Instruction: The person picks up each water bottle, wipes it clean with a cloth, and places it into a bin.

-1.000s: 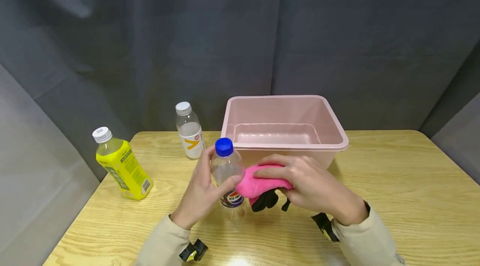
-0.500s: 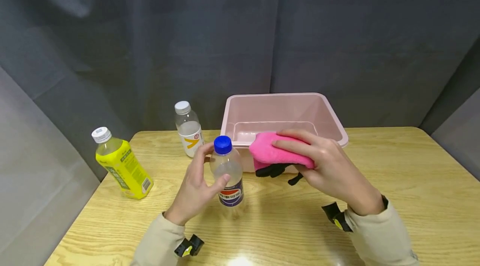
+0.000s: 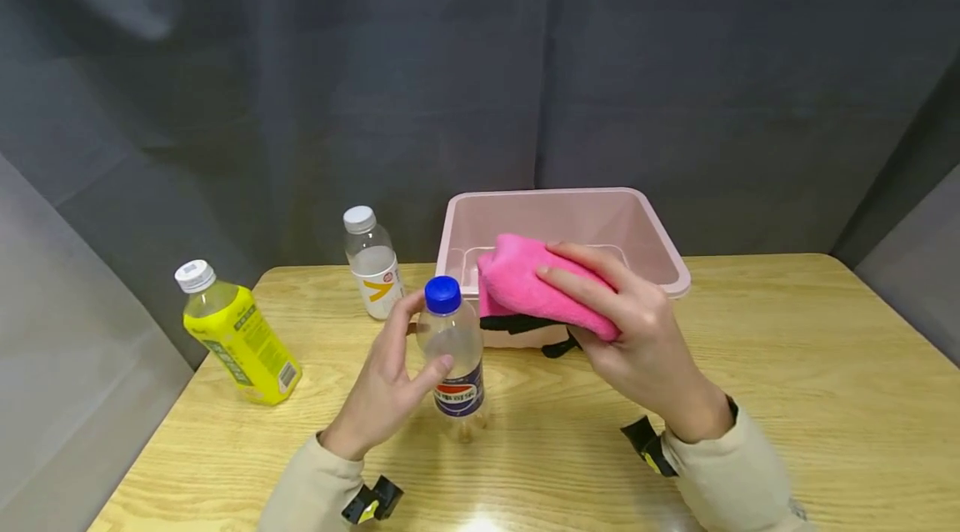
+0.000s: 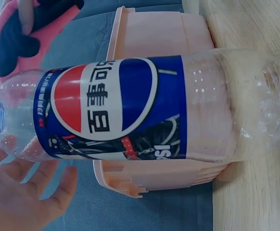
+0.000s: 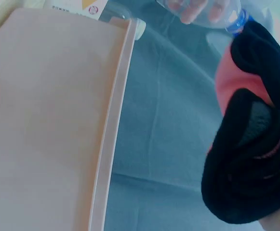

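A clear cola bottle (image 3: 457,386) with a blue cap and a blue, red and white label stands upright on the table. My left hand (image 3: 386,390) holds its upper part, thumb on the near side and fingers reaching behind. In the left wrist view, the bottle (image 4: 115,108) lies across the picture, with fingers (image 4: 43,192) beside its neck. My right hand (image 3: 626,332) grips a bunched pink cloth (image 3: 536,282) with black edging, raised to the right of the blue cap and overlapping the bin's front. The right wrist view shows the cloth's black folds (image 5: 246,168).
A pink plastic bin (image 3: 667,240) stands at the back, behind the bottle and cloth. A white-capped clear bottle (image 3: 375,278) is left of it. Farther left stands a yellow-labelled bottle (image 3: 243,340). Dark curtain (image 3: 375,57) hangs behind the wooden table (image 3: 787,399).
My right hand has lifted the pink cloth off the cola bottle's side, up and away toward the bin, then slightly left. My left hand and the bottle stay nearly in place.
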Demonstrator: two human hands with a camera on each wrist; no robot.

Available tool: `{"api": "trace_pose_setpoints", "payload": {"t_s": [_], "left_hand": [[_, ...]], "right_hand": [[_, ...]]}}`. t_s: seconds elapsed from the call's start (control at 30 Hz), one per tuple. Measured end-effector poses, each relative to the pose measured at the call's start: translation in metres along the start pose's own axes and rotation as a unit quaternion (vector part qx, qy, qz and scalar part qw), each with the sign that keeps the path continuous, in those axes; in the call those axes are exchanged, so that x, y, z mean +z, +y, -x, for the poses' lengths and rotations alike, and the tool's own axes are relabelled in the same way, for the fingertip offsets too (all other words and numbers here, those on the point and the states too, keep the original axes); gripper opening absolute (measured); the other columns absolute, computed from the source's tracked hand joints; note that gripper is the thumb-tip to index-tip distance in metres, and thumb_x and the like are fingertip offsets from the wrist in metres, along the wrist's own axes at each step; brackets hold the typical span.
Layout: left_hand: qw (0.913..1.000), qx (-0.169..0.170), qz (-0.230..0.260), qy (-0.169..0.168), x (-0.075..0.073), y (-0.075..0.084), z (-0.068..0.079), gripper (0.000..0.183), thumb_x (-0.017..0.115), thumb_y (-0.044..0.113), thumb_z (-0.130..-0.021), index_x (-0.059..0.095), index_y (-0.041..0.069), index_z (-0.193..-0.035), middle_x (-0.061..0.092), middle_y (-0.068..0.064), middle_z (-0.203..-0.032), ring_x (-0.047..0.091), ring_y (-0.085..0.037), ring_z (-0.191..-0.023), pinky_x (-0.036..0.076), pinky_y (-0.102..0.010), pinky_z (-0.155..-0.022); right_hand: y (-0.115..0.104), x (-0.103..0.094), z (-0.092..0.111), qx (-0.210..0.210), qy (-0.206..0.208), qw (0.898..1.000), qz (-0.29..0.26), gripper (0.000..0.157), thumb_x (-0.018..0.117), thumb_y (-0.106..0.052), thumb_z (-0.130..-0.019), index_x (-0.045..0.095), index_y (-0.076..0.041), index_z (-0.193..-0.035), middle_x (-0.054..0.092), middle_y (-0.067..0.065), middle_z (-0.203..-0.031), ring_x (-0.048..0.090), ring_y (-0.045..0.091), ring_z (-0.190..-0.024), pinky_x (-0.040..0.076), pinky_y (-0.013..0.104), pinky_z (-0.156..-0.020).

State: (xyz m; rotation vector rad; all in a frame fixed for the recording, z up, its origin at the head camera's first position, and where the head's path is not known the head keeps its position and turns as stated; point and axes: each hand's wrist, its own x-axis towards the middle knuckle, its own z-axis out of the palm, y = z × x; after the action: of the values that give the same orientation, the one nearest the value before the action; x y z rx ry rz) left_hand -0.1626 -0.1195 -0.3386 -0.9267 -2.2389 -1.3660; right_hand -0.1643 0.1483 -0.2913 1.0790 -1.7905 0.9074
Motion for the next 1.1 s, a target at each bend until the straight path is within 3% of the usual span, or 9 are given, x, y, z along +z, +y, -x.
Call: {"api": "trace_pose_setpoints", "payload": {"t_s": [0.13, 0.3, 0.57, 0.63, 0.7, 0.83, 1.0, 1.1], "left_hand": [[0.9999, -0.016, 0.000, -0.001, 0.001, 0.002, 0.000, 0.062, 0.070, 0.010, -0.090, 0.040, -0.002, -0.143, 0.054, -0.017, -0.139, 0.051, -0.031, -0.126, 0.046, -0.050, -0.100], [0.9998, -0.022, 0.000, 0.002, 0.003, 0.002, 0.001, 0.061, 0.072, 0.007, -0.091, 0.039, -0.002, -0.142, 0.054, -0.018, -0.137, 0.051, -0.033, -0.125, 0.047, -0.052, -0.098], [0.9993, -0.008, -0.028, 0.021, 0.002, 0.003, -0.001, 0.058, 0.073, 0.007, -0.089, 0.047, 0.001, -0.140, 0.055, -0.011, -0.131, 0.052, -0.024, -0.120, 0.052, -0.042, -0.093], [0.9996, -0.007, -0.025, 0.013, 0.001, 0.004, -0.002, 0.056, 0.073, 0.007, -0.089, 0.048, 0.002, -0.140, 0.056, -0.009, -0.127, 0.053, -0.022, -0.117, 0.053, -0.040, -0.091], [0.9996, -0.015, -0.023, 0.004, -0.001, 0.006, -0.002, 0.056, 0.072, 0.007, -0.089, 0.049, 0.004, -0.140, 0.057, -0.007, -0.124, 0.055, -0.021, -0.114, 0.055, -0.039, -0.088], [0.9974, -0.061, -0.020, -0.033, -0.005, 0.007, -0.001, 0.055, 0.068, 0.012, -0.095, 0.045, 0.008, -0.144, 0.059, -0.008, -0.125, 0.058, -0.024, -0.112, 0.057, -0.037, -0.083], [0.9874, -0.118, 0.004, -0.106, -0.013, 0.010, -0.003, 0.057, 0.061, 0.023, -0.103, 0.034, 0.018, -0.153, 0.058, -0.013, -0.136, 0.061, -0.033, -0.116, 0.060, -0.040, -0.079], [0.9835, -0.131, -0.003, -0.124, -0.015, 0.011, -0.003, 0.059, 0.058, 0.026, -0.105, 0.029, 0.016, -0.155, 0.056, -0.015, -0.140, 0.060, -0.036, -0.118, 0.060, -0.047, -0.083]], "right_hand": [[-0.002, 0.006, -0.001, -0.017, 0.033, 0.999, 0.003, 0.044, 0.060, 0.016, -0.074, 0.074, 0.000, -0.113, 0.065, 0.023, -0.119, 0.062, 0.040, -0.105, 0.047, 0.028, -0.103], [-0.005, 0.012, 0.001, -0.021, 0.039, 0.999, 0.014, 0.041, 0.062, 0.012, -0.075, 0.074, -0.001, -0.112, 0.065, 0.024, -0.120, 0.063, 0.041, -0.104, 0.046, 0.028, -0.104], [-0.010, 0.023, 0.001, -0.029, 0.072, 0.997, 0.015, 0.030, 0.058, 0.003, -0.087, 0.074, -0.001, -0.112, 0.064, 0.026, -0.122, 0.064, 0.042, -0.106, 0.048, 0.031, -0.103], [-0.012, 0.025, 0.002, -0.023, 0.052, 0.998, 0.014, 0.036, 0.059, 0.008, -0.082, 0.073, -0.002, -0.113, 0.064, 0.026, -0.122, 0.064, 0.042, -0.106, 0.048, 0.031, -0.104], [-0.013, 0.025, 0.004, -0.015, 0.006, 1.000, 0.019, 0.045, 0.061, 0.013, -0.077, 0.073, -0.003, -0.116, 0.064, 0.023, -0.124, 0.065, 0.040, -0.107, 0.049, 0.033, -0.103], [-0.012, 0.023, 0.006, -0.006, -0.089, 0.996, 0.032, 0.054, 0.065, 0.018, -0.072, 0.073, -0.006, -0.120, 0.065, 0.017, -0.126, 0.067, 0.034, -0.107, 0.056, 0.043, -0.094], [-0.013, 0.019, 0.003, -0.014, -0.124, 0.992, 0.034, 0.052, 0.072, 0.018, -0.071, 0.075, -0.010, -0.115, 0.066, 0.012, -0.122, 0.069, 0.030, -0.102, 0.059, 0.048, -0.084], [-0.014, 0.016, 0.002, -0.017, -0.146, 0.988, 0.036, 0.056, 0.070, 0.020, -0.068, 0.076, -0.013, -0.113, 0.067, 0.010, -0.121, 0.070, 0.029, -0.099, 0.060, 0.048, -0.083]]}}
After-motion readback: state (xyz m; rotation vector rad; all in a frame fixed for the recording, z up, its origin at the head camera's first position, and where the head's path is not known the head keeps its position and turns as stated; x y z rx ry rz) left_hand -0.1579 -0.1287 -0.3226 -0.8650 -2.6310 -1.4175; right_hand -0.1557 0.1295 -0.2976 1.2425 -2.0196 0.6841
